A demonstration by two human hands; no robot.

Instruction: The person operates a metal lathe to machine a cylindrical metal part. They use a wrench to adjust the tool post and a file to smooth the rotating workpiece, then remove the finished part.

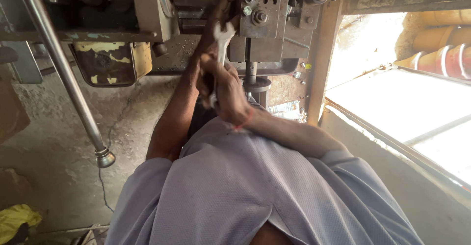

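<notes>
Right hand [226, 94] clenches a spanner [222, 43] while left hand [226, 9] presses the grey tool block [260, 16].

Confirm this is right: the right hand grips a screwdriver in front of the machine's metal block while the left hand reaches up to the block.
Not quite. In the head view the right hand grips a flat metal wrench, not a screwdriver. The rest holds: the left hand reaches up to the metal block.

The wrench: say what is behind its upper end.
Behind the wrench is the grey machine block with bolts. The left hand covers the block's edge; whatever the wrench head grips is hidden.
</notes>
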